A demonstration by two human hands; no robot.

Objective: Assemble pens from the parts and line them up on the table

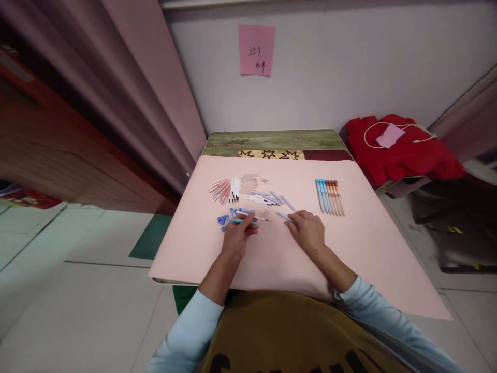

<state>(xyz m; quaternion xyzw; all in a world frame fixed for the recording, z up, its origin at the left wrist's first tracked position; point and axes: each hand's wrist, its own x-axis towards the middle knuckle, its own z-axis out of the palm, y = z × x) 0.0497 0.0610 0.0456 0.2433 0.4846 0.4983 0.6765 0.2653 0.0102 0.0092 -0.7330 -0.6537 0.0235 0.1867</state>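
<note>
My left hand [236, 237] is closed in a pinch on a thin white pen refill [262, 218] with a dark tip, pointing right. A bright blue pen part [237, 220] also shows at its fingers. In my right hand [309, 231] is a pale blue pen barrel [283, 215], its free end pointing toward the refill but apart from it. Blue pen tops [223, 220] lie beside my left hand. Between the hands sits a small pile of tiny parts [264, 212], too small to make out. Beyond it are loose lilac barrels [287, 202] and white refills [258, 199].
Farther back lie pinkish barrels [220, 190], black-tipped refills [233, 190], beige clear parts [249, 182] and a small pile of bits [264, 181]. Blue pens [323, 198] and brown pens [336, 199] form a row at right. Red cloth [404, 160] is beyond the pink-covered table [373, 248].
</note>
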